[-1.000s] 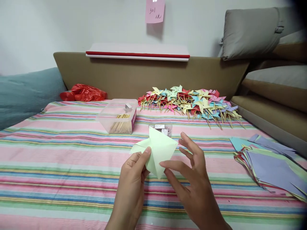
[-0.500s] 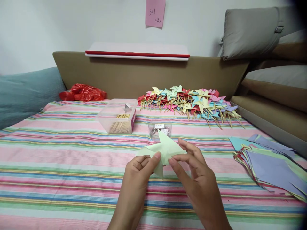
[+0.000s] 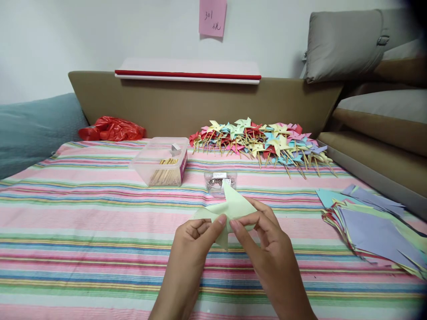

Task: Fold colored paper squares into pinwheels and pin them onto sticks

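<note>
A pale green paper pinwheel (image 3: 235, 206), its blades folded toward the centre, is held up between both hands above the striped cloth. My left hand (image 3: 196, 240) pinches it near the middle, thumb on top and fingers curled beneath. On the other side, my right hand (image 3: 267, 238) grips a blade, with the thumb close to the left thumb and the fingers partly behind the paper. Just beyond the upper blade sits a small clear container (image 3: 216, 181) of tiny dark metal pieces, partly covered by the paper.
A clear plastic box (image 3: 150, 171) holding wooden sticks (image 3: 166, 173) stands at the left middle. Finished pinwheels (image 3: 280, 143) lie heaped at the back right. Coloured paper sheets (image 3: 380, 231) are stacked at the right. A red plastic bag (image 3: 116, 129) lies at the back left.
My right hand has moved slightly left and inward, bringing its thumb nearer my left thumb at the pinwheel's centre. The whole view has shifted a little.
</note>
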`<act>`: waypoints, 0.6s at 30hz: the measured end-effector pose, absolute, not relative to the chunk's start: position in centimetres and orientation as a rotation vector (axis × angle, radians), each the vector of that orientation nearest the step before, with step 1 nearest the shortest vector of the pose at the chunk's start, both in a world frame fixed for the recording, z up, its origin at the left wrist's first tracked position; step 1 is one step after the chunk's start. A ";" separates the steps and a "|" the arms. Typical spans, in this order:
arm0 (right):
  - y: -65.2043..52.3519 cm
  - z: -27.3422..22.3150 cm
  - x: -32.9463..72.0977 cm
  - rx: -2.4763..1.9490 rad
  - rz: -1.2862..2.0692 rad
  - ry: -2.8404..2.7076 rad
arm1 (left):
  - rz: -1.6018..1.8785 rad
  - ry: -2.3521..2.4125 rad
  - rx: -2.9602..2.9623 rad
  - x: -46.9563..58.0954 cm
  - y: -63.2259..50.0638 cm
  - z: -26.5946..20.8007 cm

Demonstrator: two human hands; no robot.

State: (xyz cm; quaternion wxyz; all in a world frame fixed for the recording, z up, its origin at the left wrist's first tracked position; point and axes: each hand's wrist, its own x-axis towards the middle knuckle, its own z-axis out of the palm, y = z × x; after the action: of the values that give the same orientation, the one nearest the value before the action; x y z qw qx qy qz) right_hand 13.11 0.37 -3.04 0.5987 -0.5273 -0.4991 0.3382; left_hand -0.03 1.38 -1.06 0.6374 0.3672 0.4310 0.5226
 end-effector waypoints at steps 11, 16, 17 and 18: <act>0.3 -3.2 12.7 -1.187 0.766 -1.132 | 1.189 1.001 0.853 -0.2 1.5 -1.3; 0.4 -3.2 12.7 -1.175 0.776 -1.126 | 1.177 1.028 0.893 -0.1 1.4 -1.5; 0.3 -3.2 12.6 -1.174 0.777 -1.127 | 1.176 1.034 0.904 -0.1 1.4 -1.5; 0.3 -3.1 12.5 -1.174 0.777 -1.130 | 1.178 1.045 0.918 -0.1 1.4 -1.5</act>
State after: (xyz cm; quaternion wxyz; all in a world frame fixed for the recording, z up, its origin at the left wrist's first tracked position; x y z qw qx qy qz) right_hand 12.54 0.29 -3.13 0.6196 -0.5104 -0.4915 0.3378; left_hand -0.10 1.42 -1.49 0.6129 0.3979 0.4530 0.5107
